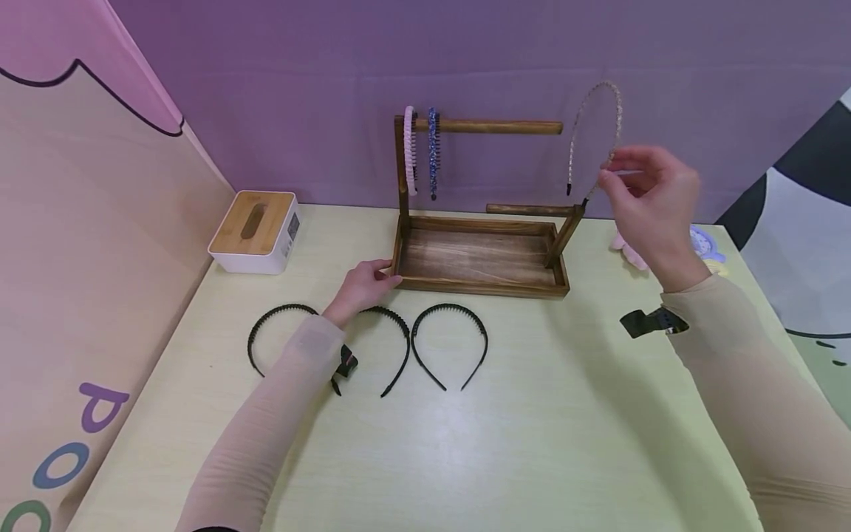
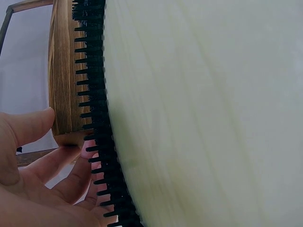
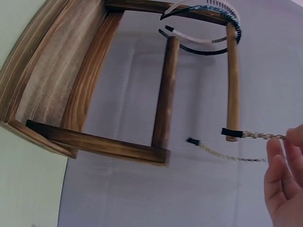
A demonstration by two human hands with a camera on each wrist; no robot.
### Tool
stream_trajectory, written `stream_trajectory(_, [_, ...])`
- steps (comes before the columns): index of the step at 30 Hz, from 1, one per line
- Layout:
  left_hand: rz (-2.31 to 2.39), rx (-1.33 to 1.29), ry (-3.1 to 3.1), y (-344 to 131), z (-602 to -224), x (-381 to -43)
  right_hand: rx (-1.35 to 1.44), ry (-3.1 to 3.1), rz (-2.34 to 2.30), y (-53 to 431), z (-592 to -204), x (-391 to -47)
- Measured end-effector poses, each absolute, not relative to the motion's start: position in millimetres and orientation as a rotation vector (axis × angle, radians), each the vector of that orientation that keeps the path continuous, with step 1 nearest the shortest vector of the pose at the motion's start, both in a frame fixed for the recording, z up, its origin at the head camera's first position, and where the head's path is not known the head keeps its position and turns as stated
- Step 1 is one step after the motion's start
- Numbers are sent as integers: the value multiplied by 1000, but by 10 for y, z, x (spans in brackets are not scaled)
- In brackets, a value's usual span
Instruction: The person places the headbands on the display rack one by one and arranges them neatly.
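My right hand [image 1: 654, 199] pinches a thin beaded headband [image 1: 620, 111] by one side, its arch upward and its tips below, just beyond the free right end of the rack's upper rod [image 1: 499, 127]. In the right wrist view, its black-tipped ends [image 3: 232, 133] hang near that rod end. My left hand [image 1: 359, 290] grips the front left corner of the wooden rack [image 1: 479, 286], thumb and fingers on different sides of it. Toward the rod's left end hang a pink headband [image 1: 409, 151] and a blue glittery headband [image 1: 433, 151].
Three black toothed headbands [image 1: 482, 332] lie on the table before the rack, partly under my left forearm. A white tissue box with wooden lid [image 1: 266, 222] stands at left. Small pink [image 1: 629, 252] and blue [image 1: 702, 241] items lie behind my right wrist. The lower rod [image 1: 525, 210] is shorter.
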State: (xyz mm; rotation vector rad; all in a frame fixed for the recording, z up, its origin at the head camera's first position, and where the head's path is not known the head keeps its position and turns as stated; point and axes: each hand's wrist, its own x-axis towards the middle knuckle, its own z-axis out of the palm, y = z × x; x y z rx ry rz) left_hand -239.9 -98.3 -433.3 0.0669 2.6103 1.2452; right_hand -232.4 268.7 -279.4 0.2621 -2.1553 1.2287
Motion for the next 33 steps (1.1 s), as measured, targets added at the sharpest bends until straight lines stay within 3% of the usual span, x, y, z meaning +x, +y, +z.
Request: stream_trajectory(33, [1245,49,2607,-990,-4323,-2399,372,-2256,1162,2036,-3155,-2730])
